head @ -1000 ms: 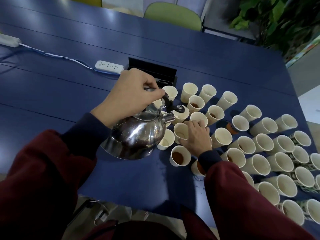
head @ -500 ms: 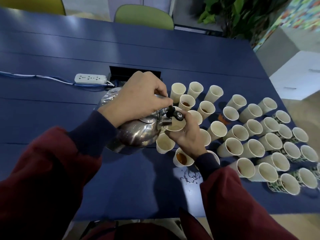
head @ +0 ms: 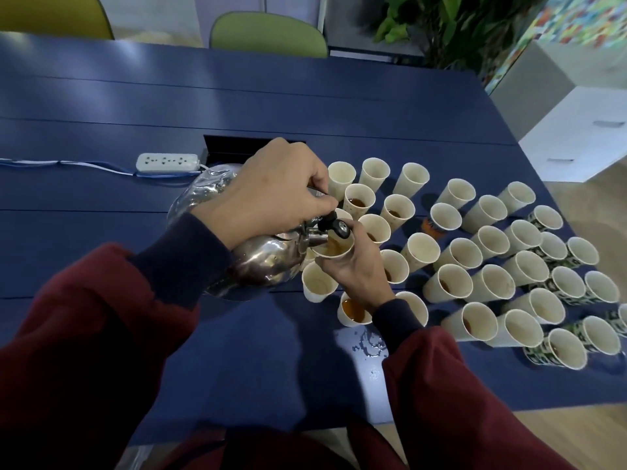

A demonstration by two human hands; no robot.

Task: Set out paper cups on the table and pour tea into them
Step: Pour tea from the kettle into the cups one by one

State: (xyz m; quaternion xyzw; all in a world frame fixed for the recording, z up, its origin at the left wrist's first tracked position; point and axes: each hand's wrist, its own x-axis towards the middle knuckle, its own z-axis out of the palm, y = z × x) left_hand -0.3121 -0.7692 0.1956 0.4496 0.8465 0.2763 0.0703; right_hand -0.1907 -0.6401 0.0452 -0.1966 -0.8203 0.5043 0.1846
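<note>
Blue counter [head: 237,351], with a wet spill [head: 368,344] by its near edge. Just beyond, the right hand [head: 356,269] curls its fingers round a paper cup [head: 334,249] of tea, held at the spout of the tilted steel kettle [head: 261,266]. The left hand [head: 274,195] grips the kettle's handle. Other cups [head: 492,273] stand to the right, and a power strip [head: 168,162] lies far left.

A single wide-angle view is taken from the head, aimed forward and down. The left hand [head: 271,198] and right hand [head: 356,271] are seen close below; the table [head: 305,96] is shown out to a green chair [head: 268,35] at its far edge.
</note>
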